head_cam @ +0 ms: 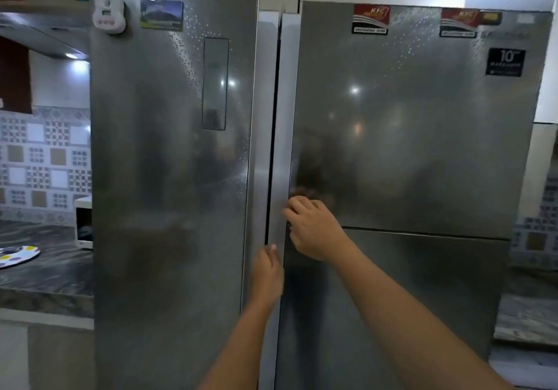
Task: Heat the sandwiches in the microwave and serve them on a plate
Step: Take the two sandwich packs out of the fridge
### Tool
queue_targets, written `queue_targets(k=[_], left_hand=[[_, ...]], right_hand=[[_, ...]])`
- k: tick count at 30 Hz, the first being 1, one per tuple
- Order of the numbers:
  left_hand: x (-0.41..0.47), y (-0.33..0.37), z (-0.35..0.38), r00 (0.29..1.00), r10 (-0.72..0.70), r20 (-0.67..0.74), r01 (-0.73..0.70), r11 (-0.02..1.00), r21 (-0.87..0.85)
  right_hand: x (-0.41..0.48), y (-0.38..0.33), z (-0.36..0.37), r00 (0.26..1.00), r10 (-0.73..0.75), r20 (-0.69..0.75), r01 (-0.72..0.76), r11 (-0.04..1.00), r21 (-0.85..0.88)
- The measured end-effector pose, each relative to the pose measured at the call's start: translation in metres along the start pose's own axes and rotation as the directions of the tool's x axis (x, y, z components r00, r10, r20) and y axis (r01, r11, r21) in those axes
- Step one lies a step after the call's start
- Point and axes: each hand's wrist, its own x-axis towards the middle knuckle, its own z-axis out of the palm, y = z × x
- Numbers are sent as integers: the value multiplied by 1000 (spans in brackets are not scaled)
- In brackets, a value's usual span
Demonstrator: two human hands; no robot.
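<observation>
head view: a steel side-by-side fridge (pixel 392 148) fills the frame, and both doors are seen shut, with only the dark seam between them; the left hand (pixel 267 272) is held upright at the lower end of that seam, thumb up, with its fingers turned in toward the gap; whether a door edge is actually gripped there cannot be told, since the fingertips are hidden; the right hand (pixel 314 229) is set just above it on the inner edge of the right door (pixel 422 118), its fingers curled round that edge as if hooked for a pull; nothing else is held in either hand.

the sandwiches are not seen anywhere; they are judged to be inside the fridge, though this cannot be checked; the microwave (pixel 83 220) is partly shown at the left, mostly hidden behind the left door (pixel 166 178), and whether it is open cannot be told; a plate (pixel 18 255) with coloured spots is laid on the dark counter (pixel 45 281) near the microwave, well apart from both hands; a white timer (pixel 108 12) and several magnets are stuck along the top of the doors.

the task is judged to be at its very start; a plate is set out, but the fridge is yet to be opened; fetching, heating and serving are all left to be done.
</observation>
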Motion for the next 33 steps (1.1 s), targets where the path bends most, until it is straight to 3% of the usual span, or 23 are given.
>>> queue_targets(k=[2,5,12,20,24,26,29,33], left_hand=[[2,-18,15,994,-100,46,102,994,-45],[-3,-44,35,977,-141,162,160,982,-105],[-1,-65,36,975,-127,185,132,991,-18],[-3,-59,26,961,-137,242,130,991,44],[-25,-52,18,963,-134,234,138,990,-3],[-42,-50,15,974,-103,204,100,995,25],[-68,-49,7,981,39,192,-56,995,86],[-100,-34,-13,906,229,355,-291,948,129]], right_hand=[[8,-1,20,993,-81,86,88,993,-82],[8,-2,44,975,-62,211,110,968,-224],[9,-14,57,957,30,288,79,930,-359],[12,-28,51,952,116,284,-13,940,-340],[-6,-36,40,969,121,213,-50,949,-312],[-22,-41,33,992,93,83,-65,955,-290],[-49,-47,28,991,85,-105,-102,980,-171],[-89,-58,9,964,68,-258,-91,993,-77]])
